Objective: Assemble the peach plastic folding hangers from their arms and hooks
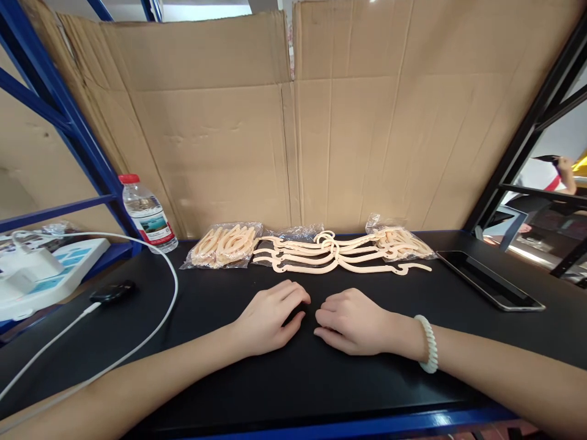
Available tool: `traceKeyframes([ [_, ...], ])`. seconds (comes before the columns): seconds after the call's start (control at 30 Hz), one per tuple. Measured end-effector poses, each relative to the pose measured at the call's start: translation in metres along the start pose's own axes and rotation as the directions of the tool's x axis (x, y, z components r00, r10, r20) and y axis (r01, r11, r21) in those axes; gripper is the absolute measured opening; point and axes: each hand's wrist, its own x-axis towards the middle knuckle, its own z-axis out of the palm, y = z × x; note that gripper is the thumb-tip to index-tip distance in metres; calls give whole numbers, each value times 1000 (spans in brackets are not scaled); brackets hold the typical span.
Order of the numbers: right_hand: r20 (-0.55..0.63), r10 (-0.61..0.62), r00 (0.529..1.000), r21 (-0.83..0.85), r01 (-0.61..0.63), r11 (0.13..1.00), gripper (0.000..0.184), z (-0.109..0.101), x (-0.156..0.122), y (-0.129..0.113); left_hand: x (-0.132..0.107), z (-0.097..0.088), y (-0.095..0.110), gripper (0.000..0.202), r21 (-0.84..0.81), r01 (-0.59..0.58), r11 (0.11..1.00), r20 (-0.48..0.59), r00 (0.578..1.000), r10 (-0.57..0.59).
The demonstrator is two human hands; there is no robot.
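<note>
My left hand rests on the black tabletop, its fingers gently bent and a gap between thumb and fingers; it holds nothing. Facing it, my right hand lies loosely curled, fingers together, with nothing seen in it. The two hands are a little apart. Beyond them several beige plastic clothes hangers lie spread out and stacked, hooks at the middle. To their left sits a clear plastic bag of folded hangers. Another bag of hangers lies at the right, partly behind the loose ones.
A water bottle with a red cap stands at the back left. A white power strip and a white cable are at the left, near a small black device. A tablet lies right. Cardboard walls the back.
</note>
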Motion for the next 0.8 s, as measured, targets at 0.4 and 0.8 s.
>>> traceKeyframes([
  [0.4,38,332,942,18,-333,943,18,-4,-22,20,5,1,-10,41,189,77,979,58,994,-90],
  [0.8,131,783,609,-164,-765,622,31,-14,-42,53,-1,-5,-32,60,86,129,988,164,976,-142],
])
